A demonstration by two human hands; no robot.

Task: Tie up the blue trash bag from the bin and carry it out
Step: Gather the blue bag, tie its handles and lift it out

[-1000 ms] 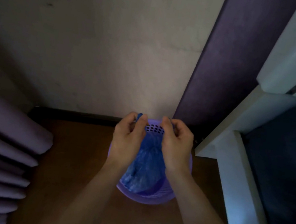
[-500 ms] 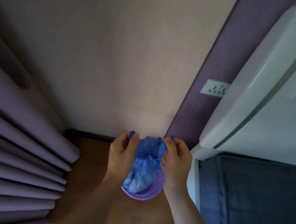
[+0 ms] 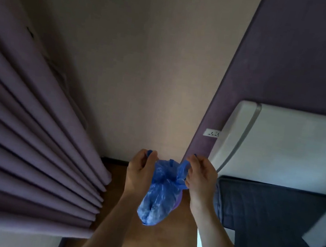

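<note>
The blue trash bag [image 3: 158,197] hangs in the air between my hands, bulging at its lower end and gathered at the top. My left hand [image 3: 140,172] pinches one top corner of the bag on its left side. My right hand [image 3: 200,178] pinches the other corner on its right side. A sliver of the purple bin [image 3: 177,203] shows just behind the bag's right edge; the bag hides the rest of it.
Purple curtain folds [image 3: 31,137] fill the left side down to the wooden floor [image 3: 180,239]. A white headboard [image 3: 279,145] and a dark blue mattress [image 3: 270,216] stand close on the right. A wall socket [image 3: 211,133] sits on the purple wall panel.
Both hands have lifted the bag up and out of the purple bin, and its bulging lower end now hangs free. The view has risen and tilted, showing more curtain and bed.
</note>
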